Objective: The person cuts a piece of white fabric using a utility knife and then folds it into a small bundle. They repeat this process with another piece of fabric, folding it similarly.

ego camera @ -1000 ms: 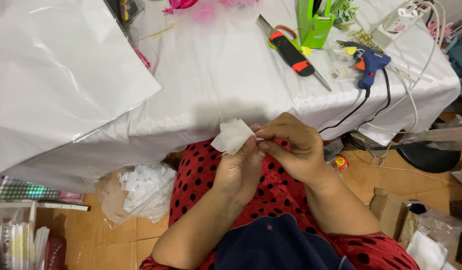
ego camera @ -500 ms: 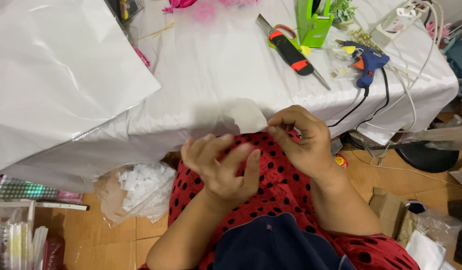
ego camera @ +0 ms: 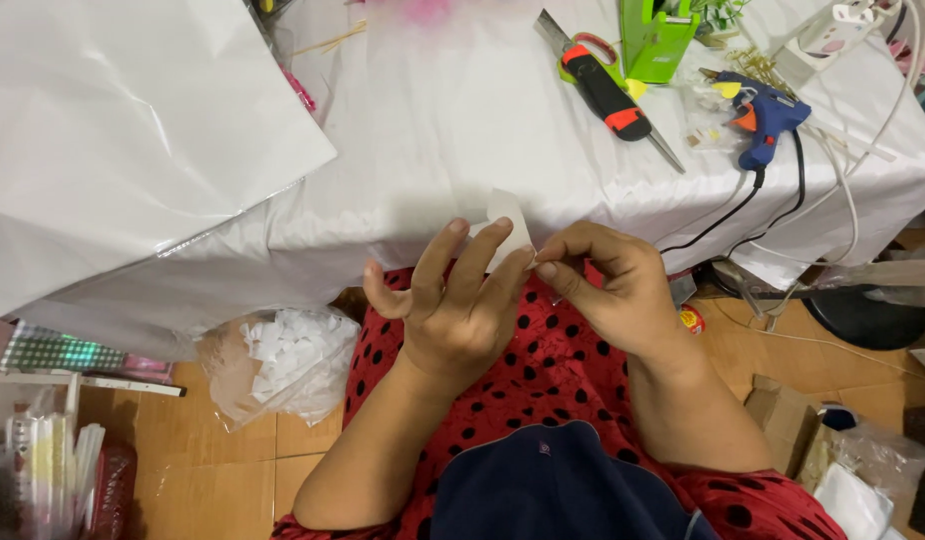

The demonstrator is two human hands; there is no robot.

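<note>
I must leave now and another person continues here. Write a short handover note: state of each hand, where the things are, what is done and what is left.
Left hand: open, fingers spread, resting against the small white paper piece; not gripping it.
Right hand: fingers pinched on the edge of that piece, holding it over the lap, just below the table edge.
Things: blue glue gun and black-and-orange cutter lie untouched on the white-covered table, to the right. A clear bag of white paper pieces sits on the floor, to the left.
Done: one piece is in hand.
Left: cannot tell from the picture; nothing is glued or cut on this piece yet.
</note>
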